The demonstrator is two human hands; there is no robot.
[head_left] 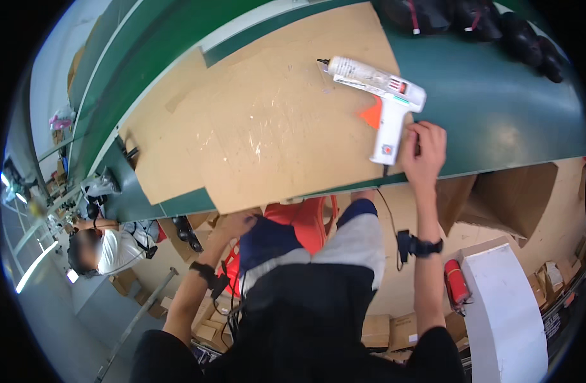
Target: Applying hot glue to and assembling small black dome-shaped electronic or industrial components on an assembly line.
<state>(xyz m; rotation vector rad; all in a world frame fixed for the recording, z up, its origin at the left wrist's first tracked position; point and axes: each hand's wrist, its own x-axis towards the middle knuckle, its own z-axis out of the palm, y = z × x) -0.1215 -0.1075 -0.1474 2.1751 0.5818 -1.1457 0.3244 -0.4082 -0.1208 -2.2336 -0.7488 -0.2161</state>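
Note:
A white hot glue gun (395,105) lies on its side on a sheet of brown cardboard. Its dark nozzle points to the far left, and its handle reaches toward the near table edge. Just right of that handle is my right hand (425,153), fingers curled in; whatever they hold, if anything, is hidden. An orange piece (371,113) shows beside the gun, in the angle of its handle. Below the table edge, my left hand (237,225) lies loosely against my thigh, fingers extended, with nothing seen in it.
The cardboard sheet (286,127) covers much of the green table (491,108). Black rounded objects (519,38) with red tags sit at the far right. An open carton (510,198), a red cylinder (456,281) and a red chair (299,220) are below. Another person (117,249) is at left.

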